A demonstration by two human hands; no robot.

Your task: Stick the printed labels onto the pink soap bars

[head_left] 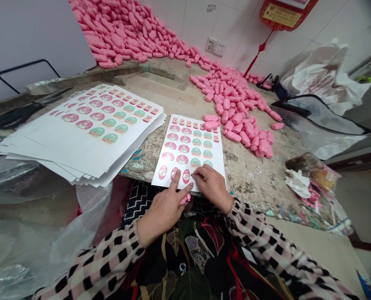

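A sheet of stickers [190,141] lies at the table's front edge, with rows of pink and green oval labels. My left hand [168,206] rests at its lower edge, two fingers stretched over the bottom row. Tucked in that same hand is a small pink wrapped piece [185,199], mostly hidden by the fingers. My right hand [212,185] is closed in a pinch at the right edge of a pink oval sticker [186,176] in the bottom row. Whether the sticker's edge has lifted I cannot tell.
Left of the sheet lies a stack of sticker sheets [63,146]. Pink wrapped pieces [232,100] are heaped from the back wall to the right of the sheet. Black-handled scissors [26,114] lie far left. A clear zip bag [316,121] and scraps [297,183] are at right.
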